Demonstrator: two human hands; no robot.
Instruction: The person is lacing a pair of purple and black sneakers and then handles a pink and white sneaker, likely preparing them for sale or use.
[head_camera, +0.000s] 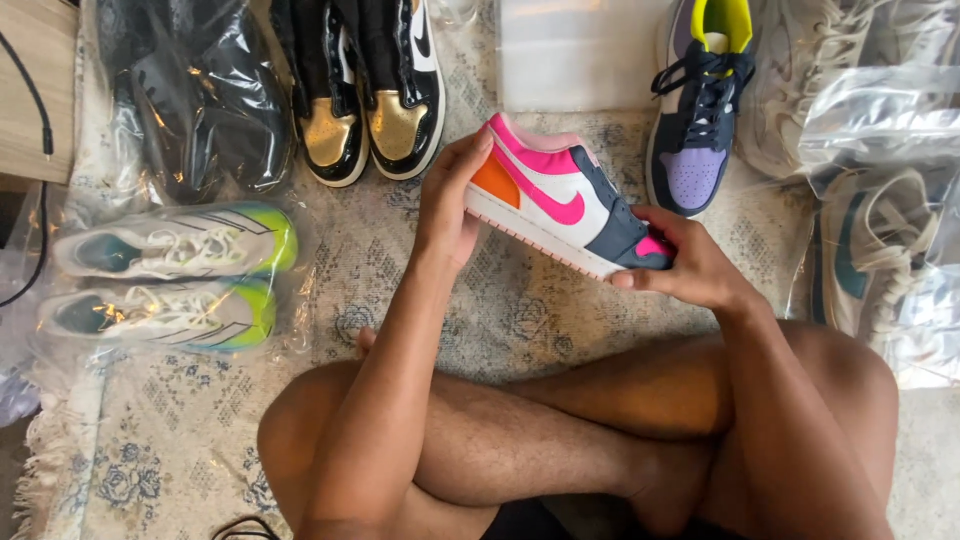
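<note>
Holding up pink-and-white sneaker (560, 200) for inspection: left hand (445, 205) fingers wrapped round heel, right hand (690, 265) fingers closed under toe; turning needs firm grip.

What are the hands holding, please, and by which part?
A pink, white and navy sneaker: the left hand grips its orange heel end, the right hand its navy toe end.

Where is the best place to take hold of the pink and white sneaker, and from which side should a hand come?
Probably by its two ends, as now. The pink and white sneaker lies tilted, side panel facing up. The left hand grips the heel from the left; the right hand cups the navy toe from below right. The ends are narrow and firm, and the sole edge gives the fingers a ledge.
</note>
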